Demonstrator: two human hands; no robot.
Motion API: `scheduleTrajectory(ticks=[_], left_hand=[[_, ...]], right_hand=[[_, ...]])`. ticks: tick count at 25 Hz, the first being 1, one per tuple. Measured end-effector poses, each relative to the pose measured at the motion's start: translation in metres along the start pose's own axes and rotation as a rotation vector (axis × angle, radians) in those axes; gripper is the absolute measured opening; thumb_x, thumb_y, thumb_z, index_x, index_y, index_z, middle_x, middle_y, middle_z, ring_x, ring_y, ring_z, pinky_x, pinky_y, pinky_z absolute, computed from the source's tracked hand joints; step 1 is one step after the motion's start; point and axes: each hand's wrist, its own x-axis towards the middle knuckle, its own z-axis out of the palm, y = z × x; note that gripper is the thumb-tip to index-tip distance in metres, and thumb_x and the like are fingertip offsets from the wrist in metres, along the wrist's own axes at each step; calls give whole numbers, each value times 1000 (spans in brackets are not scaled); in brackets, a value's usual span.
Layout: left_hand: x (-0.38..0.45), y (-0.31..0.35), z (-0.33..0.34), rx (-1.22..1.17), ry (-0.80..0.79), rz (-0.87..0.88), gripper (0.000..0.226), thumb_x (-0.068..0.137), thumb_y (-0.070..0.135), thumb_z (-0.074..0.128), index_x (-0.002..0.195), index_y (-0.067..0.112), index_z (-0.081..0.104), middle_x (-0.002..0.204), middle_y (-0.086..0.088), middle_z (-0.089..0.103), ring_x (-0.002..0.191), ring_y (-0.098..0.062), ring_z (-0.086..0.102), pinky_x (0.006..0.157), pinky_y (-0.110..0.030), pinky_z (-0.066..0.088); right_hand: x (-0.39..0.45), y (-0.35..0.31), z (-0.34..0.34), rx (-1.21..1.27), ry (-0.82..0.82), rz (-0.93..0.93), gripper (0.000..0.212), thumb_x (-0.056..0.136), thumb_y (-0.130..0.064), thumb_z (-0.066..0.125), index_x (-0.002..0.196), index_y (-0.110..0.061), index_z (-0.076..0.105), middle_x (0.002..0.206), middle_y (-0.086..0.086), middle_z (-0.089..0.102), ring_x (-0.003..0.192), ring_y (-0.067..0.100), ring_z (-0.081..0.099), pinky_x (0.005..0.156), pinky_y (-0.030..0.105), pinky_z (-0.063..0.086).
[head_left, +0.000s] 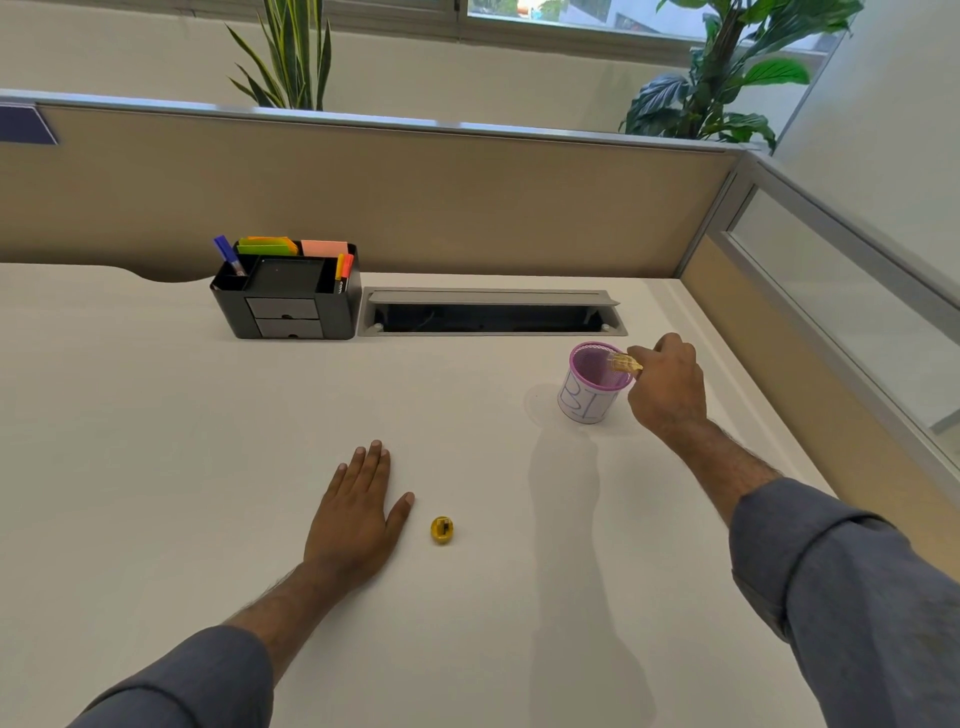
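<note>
At the back left of the white desk (156, 415) stands a black organiser (287, 301) with markers and coloured sticky notes in its top compartments. Nearer the person, the left hand (358, 514) lies palm down on the desk. Its four fingers (371, 462) are straight and pressed close together, the thumb is spread out to the side, and it holds nothing. Just beside the thumb tip, but apart from it, a small yellow sharpener (442, 530) sits on the desk. Behind it is a grey cable slot (493, 312) with its lid raised. Further right stands a purple mesh cup (595, 384), upright, with a white paper label round its wall. A small amber piece (626, 362), blurred, hangs over the cup's right rim. The right hand (670, 387) pinches it at its curled fingertips, with the back of the hand towards the camera, so which fingers meet the thumb cannot be told
</note>
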Motion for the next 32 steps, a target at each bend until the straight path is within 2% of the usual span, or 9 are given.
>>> scheduleTrajectory(ticks=[3,8,15,18,21,23,25,29,32], left_hand=[[-1,0,0,-5,2,0,81,90,64,7,154,15,2,165,3,0,151,-10,-5,123,-31,-2],[-1,1,-1,-12,4,0,80,91,63,8,154,15,2,165,3,-1,151,-10,-5,122,-31,-3],[0,3,-6,-54,-22,-11,71,99,54,24,154,15,2,166,2,-1,152,-12,-6,122,-30,-5],[-3,6,-11,-193,6,-18,67,99,52,28,155,18,12,165,4,10,152,-9,0,122,-27,-2],[-10,14,-18,-296,72,97,62,94,59,42,147,27,38,155,9,38,148,-8,22,120,-26,10],[-14,22,-21,-265,84,215,62,82,70,53,129,30,56,129,12,56,129,-8,44,112,-25,24],[-17,29,-21,-218,53,280,60,72,78,56,113,34,61,102,18,55,108,-3,49,102,-24,27],[-19,39,-18,-213,3,272,35,74,62,62,100,39,60,86,22,53,96,-2,45,99,-34,31],[-19,39,-20,-234,-6,233,24,78,50,66,98,37,62,88,22,57,99,-7,51,94,-31,32]], right_hand=[[0,-2,-3,-17,2,-22,34,83,1,62,116,-9,68,99,16,52,94,33,47,69,38,42],[4,-7,-8,-162,26,-126,33,85,0,60,116,-7,67,107,16,56,100,32,48,76,40,45],[6,-6,-13,-256,-21,-206,29,90,-10,57,117,-8,68,112,16,57,105,32,48,81,40,44],[7,-6,-13,-199,-10,-185,30,89,-7,58,118,-8,67,111,16,57,104,32,48,80,40,43],[5,-5,-7,104,67,34,36,87,-3,63,122,-8,64,112,19,56,104,35,51,78,39,46],[2,-10,-3,495,61,268,38,89,0,60,127,-10,62,121,19,55,108,33,55,82,38,50],[-5,-18,-1,889,7,389,37,92,0,57,126,-13,61,126,13,58,107,27,57,81,32,51],[-27,-32,-12,1179,-79,386,35,93,-10,61,127,-16,58,123,11,61,108,24,59,78,32,54],[-46,-43,-18,1281,-99,337,35,92,-7,62,127,-9,58,120,16,63,95,20,62,78,33,56]])
